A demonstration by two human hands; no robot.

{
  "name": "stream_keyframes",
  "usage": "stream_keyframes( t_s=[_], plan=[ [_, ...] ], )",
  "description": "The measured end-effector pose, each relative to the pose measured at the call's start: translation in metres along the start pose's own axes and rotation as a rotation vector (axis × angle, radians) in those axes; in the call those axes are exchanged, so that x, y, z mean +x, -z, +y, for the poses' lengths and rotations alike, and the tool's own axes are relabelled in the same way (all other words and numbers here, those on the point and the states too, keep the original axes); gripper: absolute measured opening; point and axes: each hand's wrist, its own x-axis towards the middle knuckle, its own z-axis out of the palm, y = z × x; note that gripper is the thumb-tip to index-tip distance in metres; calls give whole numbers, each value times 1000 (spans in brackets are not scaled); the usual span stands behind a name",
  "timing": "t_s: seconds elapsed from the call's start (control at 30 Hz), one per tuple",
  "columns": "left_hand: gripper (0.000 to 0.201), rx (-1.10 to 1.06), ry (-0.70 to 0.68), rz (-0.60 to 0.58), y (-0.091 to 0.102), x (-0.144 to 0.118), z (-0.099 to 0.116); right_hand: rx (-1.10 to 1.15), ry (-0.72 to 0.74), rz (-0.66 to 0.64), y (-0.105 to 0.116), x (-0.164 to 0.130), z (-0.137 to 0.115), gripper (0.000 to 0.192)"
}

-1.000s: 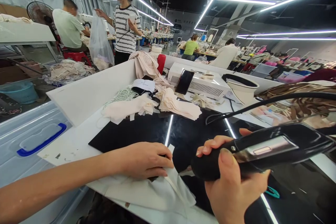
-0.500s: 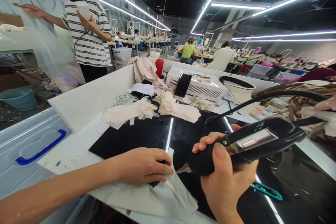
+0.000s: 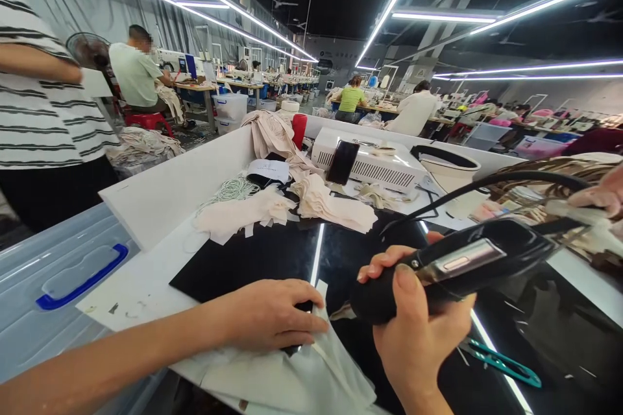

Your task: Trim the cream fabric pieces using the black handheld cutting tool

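My right hand (image 3: 418, 331) is wrapped around a black corded handheld tool (image 3: 457, 266) with a silver panel on its side. The tool is held tilted above a glossy black mat (image 3: 253, 259); its working face is not visible. My left hand (image 3: 277, 314) lies flat, fingers stretched out, with the fingertips on a thin pale fabric piece (image 3: 335, 363). This fabric drapes over the near edge of the mat. Teal thread snips (image 3: 511, 366) lie on the mat to the right of my right wrist.
Stacked cream fabric pieces (image 3: 335, 204), a phone (image 3: 342, 162) and a white vented box (image 3: 374, 155) stand behind the mat. A black cable (image 3: 487, 185) arches at right near another hand (image 3: 603, 191). A clear bin (image 3: 63, 331) sits left; beyond it stands a person in a striped shirt (image 3: 48, 91).
The person in stripes has shifted left, uncovering a seated worker behind. The view has turned slightly. My left hand stays on the fabric and my right hand keeps holding the tool.
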Motion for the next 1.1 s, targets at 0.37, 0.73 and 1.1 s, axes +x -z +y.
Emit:
stream_keyframes(
  t_s=[0.37, 0.73, 1.1],
  plan=[
    [28, -7, 0, 33, 3, -1, 2, 9, 21, -36, -3, 2, 8, 49],
    [33, -56, 51, 14, 10, -3, 2, -46, 82, -77, -4, 8, 11, 27],
    [32, -63, 203, 39, 9, 11, -1, -411, 80, -41, 52, 40, -10, 56]
  ],
)
